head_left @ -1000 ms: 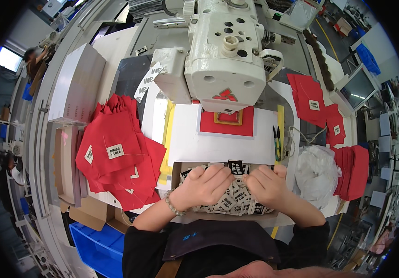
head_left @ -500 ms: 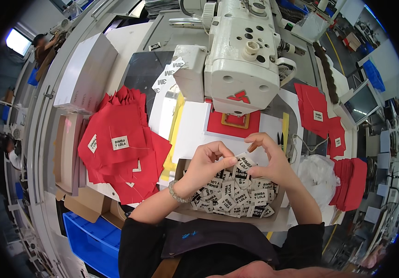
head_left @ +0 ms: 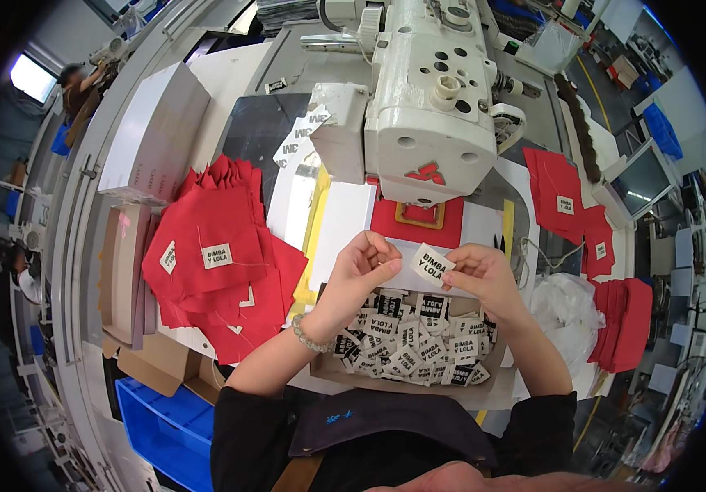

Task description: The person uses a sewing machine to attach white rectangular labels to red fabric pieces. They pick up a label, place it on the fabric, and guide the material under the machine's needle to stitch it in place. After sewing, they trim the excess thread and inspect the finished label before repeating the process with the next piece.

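Over the shallow cardboard tray of loose black-and-white woven labels (head_left: 406, 348), at the near edge of the bench (head_left: 230, 82), the person is now holding one small white rectangular woven label (head_left: 432, 264) lifted clear of the heap, where a second ago both hands were down among the pile. The right hand (head_left: 484, 275) is pinching the label's right end, fingers clamped on it; the left hand (head_left: 363, 266) has its fingertips drawn together just beside the label's left end, though whether they are gripping it is hard to tell. One label has evidently been picked out and is hanging just in front of the red fabric piece under the yellow frame (head_left: 421, 220) below the white sewing machine head (head_left: 422, 98). Stacked red fabric squares with labels sewn on (head_left: 217, 258) are lying to the left, more red pieces (head_left: 570, 209) and a crumpled white plastic bag (head_left: 570, 307) to the right.
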Tool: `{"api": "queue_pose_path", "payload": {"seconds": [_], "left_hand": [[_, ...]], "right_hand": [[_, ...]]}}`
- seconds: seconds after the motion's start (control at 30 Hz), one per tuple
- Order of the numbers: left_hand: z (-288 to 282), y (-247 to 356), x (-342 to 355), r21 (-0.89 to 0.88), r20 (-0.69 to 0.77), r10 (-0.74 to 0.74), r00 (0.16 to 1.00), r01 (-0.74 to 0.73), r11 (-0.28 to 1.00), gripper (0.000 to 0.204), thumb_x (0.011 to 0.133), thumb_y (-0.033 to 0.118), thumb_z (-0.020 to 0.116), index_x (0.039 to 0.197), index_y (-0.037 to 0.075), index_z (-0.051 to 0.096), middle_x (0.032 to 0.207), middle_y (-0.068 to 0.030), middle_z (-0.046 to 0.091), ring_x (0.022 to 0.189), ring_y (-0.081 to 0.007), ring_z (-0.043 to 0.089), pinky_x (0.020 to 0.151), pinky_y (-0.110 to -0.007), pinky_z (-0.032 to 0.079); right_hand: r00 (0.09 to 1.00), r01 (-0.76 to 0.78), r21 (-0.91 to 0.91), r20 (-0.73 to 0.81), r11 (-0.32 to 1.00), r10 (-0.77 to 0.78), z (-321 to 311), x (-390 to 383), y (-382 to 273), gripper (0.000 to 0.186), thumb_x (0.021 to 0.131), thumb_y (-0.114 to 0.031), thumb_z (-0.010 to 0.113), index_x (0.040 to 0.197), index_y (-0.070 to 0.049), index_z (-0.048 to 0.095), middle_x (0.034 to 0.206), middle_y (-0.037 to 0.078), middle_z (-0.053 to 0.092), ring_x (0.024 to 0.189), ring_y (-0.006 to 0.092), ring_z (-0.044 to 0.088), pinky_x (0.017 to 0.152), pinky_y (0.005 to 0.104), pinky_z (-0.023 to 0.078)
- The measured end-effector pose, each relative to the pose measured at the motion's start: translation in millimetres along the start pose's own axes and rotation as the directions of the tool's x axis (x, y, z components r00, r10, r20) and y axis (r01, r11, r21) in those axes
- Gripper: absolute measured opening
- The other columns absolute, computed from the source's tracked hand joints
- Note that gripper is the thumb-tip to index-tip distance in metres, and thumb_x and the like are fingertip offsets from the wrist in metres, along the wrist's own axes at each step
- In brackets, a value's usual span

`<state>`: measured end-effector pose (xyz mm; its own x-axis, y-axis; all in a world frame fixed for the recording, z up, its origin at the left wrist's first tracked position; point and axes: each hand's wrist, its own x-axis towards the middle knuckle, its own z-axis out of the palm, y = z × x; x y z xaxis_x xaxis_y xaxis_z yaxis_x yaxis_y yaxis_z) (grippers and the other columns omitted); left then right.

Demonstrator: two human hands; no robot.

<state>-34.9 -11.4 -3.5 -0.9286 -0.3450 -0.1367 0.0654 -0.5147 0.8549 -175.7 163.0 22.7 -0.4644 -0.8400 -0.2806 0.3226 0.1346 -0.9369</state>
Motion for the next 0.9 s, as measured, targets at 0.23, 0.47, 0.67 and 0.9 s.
{"api": "queue_pose_path", "payload": {"seconds": [0.23, 0.47, 0.67, 0.9], "left_hand": [[-8.5, 15.9, 11.3, 0.254, 0.128, -0.155, 0.980, 0.119, 0.960, 0.026, 0.094, 0.006, 0.053, 0.118, 0.003, 0.045, 0.085, -0.0035, 0.063, 0.083, -0.0107, 0.061, 0.081, -0.025, 0.045], [-9.6, 20.6, 20.6, 0.552, 0.186, -0.051, 0.981, -0.061, 0.832, 0.034, 0.086, 0.004, 0.059, 0.117, 0.002, 0.043, 0.072, -0.0008, 0.060, 0.070, -0.0087, 0.057, 0.068, -0.024, 0.043], [-12.5, 9.8, 27.1, 0.595, 0.200, 0.052, 0.978, -0.163, 0.787, 0.031, 0.083, 0.001, 0.063, 0.107, 0.004, 0.044, 0.069, 0.0005, 0.059, 0.069, -0.0081, 0.057, 0.063, -0.023, 0.040], [-13.3, 5.9, 30.2, 0.661, 0.165, 0.091, 0.982, -0.179, 0.728, 0.027, 0.084, 0.000, 0.062, 0.106, 0.003, 0.046, 0.073, -0.0022, 0.062, 0.072, -0.0118, 0.059, 0.067, -0.026, 0.045]], "right_hand": [[0.992, -0.073, -0.096, 0.094, 0.993, 0.082, -5.9, 16.4, -5.1, 0.026, 0.081, -0.003, 0.068, 0.106, 0.002, 0.061, 0.079, 0.005, 0.067, 0.069, 0.0093, 0.061, 0.069, 0.0224, 0.047], [0.999, -0.018, -0.147, 0.041, 0.989, 0.024, -13.9, 24.1, 0.0, 0.032, 0.081, -0.001, 0.068, 0.106, -0.001, 0.048, 0.072, 0.004, 0.063, 0.066, 0.0087, 0.060, 0.063, 0.0214, 0.045], [1.000, -0.004, -0.109, 0.009, 0.994, 0.005, -12.3, 26.8, 3.9, 0.030, 0.081, 0.001, 0.067, 0.094, -0.004, 0.041, 0.072, 0.004, 0.062, 0.065, 0.0090, 0.059, 0.060, 0.0222, 0.046], [1.000, 0.029, -0.121, -0.006, 0.992, -0.030, -14.2, 32.9, 11.2, 0.024, 0.082, 0.001, 0.066, 0.090, -0.005, 0.044, 0.074, 0.004, 0.062, 0.063, 0.0083, 0.058, 0.056, 0.0221, 0.045]]}}
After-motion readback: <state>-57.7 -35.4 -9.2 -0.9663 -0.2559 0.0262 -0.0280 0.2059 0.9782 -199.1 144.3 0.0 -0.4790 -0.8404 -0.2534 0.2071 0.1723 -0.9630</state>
